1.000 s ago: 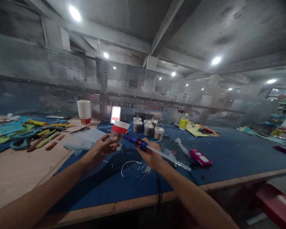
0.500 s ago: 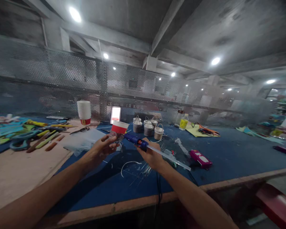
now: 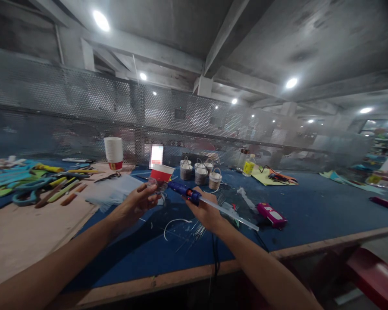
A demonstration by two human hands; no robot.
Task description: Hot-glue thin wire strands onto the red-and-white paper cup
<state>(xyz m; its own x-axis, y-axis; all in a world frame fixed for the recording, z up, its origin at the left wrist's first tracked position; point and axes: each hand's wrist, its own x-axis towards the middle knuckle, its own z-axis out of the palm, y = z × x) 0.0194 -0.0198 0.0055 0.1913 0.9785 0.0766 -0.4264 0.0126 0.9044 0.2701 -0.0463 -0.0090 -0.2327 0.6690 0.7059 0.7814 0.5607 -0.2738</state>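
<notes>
Blue worktable (image 3: 310, 211) — left hand (image 3: 134, 206) cradling red-banded cup (image 3: 160, 175), right hand (image 3: 205, 211) clenched round glue gun (image 3: 185, 192), nozzle cupward.

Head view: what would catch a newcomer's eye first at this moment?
In the middle, the right hand grips a blue glue gun with a clear glue stick trailing behind, its nozzle aimed at a red-and-white paper cup held up by the left hand. Beyond them on the blue table stand small grey baskets, and a pink device lies to the right.
</notes>
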